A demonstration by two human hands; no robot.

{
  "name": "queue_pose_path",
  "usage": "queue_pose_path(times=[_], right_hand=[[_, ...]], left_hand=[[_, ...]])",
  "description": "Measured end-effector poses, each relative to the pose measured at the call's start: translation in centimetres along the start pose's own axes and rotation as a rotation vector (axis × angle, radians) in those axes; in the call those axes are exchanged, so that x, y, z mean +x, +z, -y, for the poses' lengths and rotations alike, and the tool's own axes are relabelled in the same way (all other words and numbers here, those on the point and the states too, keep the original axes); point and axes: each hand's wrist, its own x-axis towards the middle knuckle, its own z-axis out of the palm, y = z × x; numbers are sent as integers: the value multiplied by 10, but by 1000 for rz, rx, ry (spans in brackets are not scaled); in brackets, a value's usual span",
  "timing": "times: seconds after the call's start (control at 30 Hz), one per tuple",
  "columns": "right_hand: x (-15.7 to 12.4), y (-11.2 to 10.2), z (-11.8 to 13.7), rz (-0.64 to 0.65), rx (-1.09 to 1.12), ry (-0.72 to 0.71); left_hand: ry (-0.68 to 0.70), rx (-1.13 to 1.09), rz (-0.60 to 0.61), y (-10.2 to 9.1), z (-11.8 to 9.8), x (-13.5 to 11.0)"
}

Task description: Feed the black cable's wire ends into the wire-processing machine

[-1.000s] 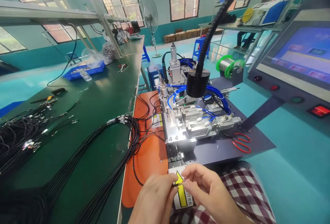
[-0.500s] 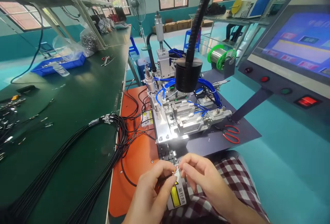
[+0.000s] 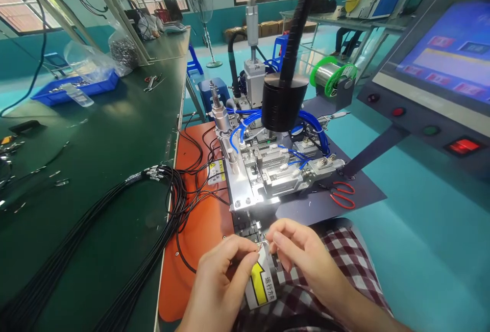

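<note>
My left hand (image 3: pixel 227 271) pinches the end of a thin cable between thumb and index finger. Short fine wires (image 3: pixel 263 243), pale in colour, stick out past those fingertips. At their other side is my right hand (image 3: pixel 300 253), its thumb and index finger curled together at the wire tips; the exact contact is too small to make out. Below both hands lies a white plate with a yellow arrow (image 3: pixel 259 283). Just beyond them is the track (image 3: pixel 248 230) of a silver machine (image 3: pixel 275 169) with blue air tubes.
A bundle of black cables (image 3: pixel 115 199) runs over the green bench (image 3: pixel 126 133) onto the orange board (image 3: pixel 202 235). Red-handled scissors (image 3: pixel 342 195) lie right of the machine. A black lamp head (image 3: pixel 284 102) hangs above it. Solder spool (image 3: pixel 332 78) and control screen (image 3: pixel 447 61) are at right.
The camera view has shifted slightly. The orange wire seen earlier between my fingertips no longer shows, and my left fingers are closer together around the cable end.
</note>
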Motion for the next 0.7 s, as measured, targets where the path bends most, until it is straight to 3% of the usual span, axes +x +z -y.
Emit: queue_pose_path(times=[0.7], right_hand=[[-4, 10, -12, 68, 188, 45]], left_hand=[[-81, -105, -55, 7, -6, -6]])
